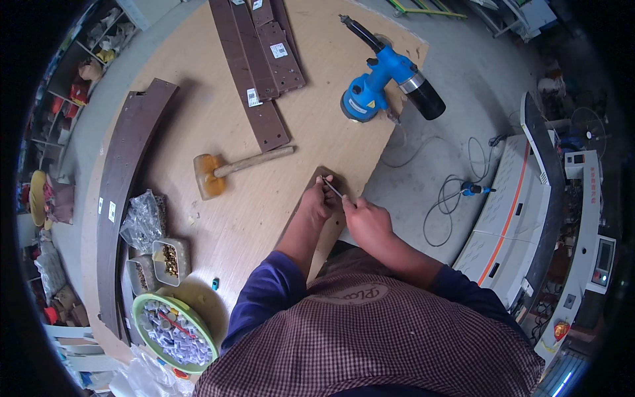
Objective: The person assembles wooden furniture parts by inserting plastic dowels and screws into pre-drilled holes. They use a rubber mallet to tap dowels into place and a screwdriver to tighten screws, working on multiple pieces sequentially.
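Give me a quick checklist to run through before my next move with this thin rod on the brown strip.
1. Both hands on the work: ok. The left hand and right hand meet at the thin metal rod.
2. Brown strip supported: ok, it lies flat on the wooden worktop, close to the edge.
3. Rod seated in a hole: cannot tell, the fingers hide it.
4. Mallet nearby: ok, it lies just left of the hands.
5. Blue pneumatic tool: ok, standing apart near the far edge.
6. Hose on the floor: not ok, it loops loose beside the worktop.
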The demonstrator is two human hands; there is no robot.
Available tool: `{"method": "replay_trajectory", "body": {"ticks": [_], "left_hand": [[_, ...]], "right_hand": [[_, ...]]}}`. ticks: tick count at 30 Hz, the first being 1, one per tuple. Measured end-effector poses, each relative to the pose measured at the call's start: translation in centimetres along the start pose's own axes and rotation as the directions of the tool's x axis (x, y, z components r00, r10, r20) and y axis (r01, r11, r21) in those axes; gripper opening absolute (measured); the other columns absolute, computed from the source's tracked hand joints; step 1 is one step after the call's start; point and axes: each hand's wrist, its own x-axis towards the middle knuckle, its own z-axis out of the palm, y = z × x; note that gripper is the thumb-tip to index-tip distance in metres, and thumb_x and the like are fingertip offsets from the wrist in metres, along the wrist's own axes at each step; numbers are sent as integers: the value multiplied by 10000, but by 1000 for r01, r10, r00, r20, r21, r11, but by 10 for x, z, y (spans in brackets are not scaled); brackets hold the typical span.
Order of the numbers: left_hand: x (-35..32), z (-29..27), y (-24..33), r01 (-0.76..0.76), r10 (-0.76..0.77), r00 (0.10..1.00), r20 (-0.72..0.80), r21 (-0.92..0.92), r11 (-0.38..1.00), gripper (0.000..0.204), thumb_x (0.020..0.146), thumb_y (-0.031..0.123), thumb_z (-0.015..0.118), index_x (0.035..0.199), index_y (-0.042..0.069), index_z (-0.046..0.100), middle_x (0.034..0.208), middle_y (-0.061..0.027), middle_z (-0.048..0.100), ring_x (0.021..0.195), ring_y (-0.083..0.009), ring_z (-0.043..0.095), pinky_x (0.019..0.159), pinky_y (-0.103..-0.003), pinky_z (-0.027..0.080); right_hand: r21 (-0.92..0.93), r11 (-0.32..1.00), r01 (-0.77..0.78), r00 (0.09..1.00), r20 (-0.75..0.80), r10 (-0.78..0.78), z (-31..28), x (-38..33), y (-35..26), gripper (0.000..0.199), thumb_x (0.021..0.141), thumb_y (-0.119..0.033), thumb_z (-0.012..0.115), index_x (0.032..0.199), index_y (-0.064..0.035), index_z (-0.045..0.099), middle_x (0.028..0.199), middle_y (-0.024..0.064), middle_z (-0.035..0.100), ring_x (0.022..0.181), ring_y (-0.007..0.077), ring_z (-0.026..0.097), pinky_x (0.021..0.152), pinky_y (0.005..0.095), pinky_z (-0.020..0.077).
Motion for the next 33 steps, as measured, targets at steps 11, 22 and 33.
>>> {"method": "replay_trajectory", "body": {"ticks": [11, 22, 33], "left_hand": [[-98, -104, -32, -472, 578, 447, 683, 728, -497, 128, 908, 176, 596, 979, 101, 670, 863, -125, 676, 781, -322, 662, 703, -413, 529], [-97, -113, -38, -371, 504, 389, 771, 632, -681, 116, 837, 204, 635, 907, 113, 628, 760, -78, 624, 702, -296, 643, 602, -420, 533], [-100, -114, -38, -408, 508, 401, 762, 645, -646, 132, 863, 222, 606, 941, 120, 639, 806, -88, 643, 740, -309, 649, 642, -424, 537]], "right_hand": [[-192, 954, 230, 948, 264, -176, -28, 42, -26, 249, 789, -117, 600, 991, -18, 708, 801, 124, 699, 717, 242, 708, 546, 365, 555], [-116, 973, 200, 709, 703, -62, -62, 161, -23, 230, 787, -109, 602, 959, -16, 722, 1005, 186, 709, 939, 340, 696, 758, 469, 560], [-132, 984, 117, 839, 543, -27, -72, 134, -14, 219, 827, -130, 576, 982, -77, 721, 993, 170, 707, 936, 344, 690, 738, 472, 559]]}}
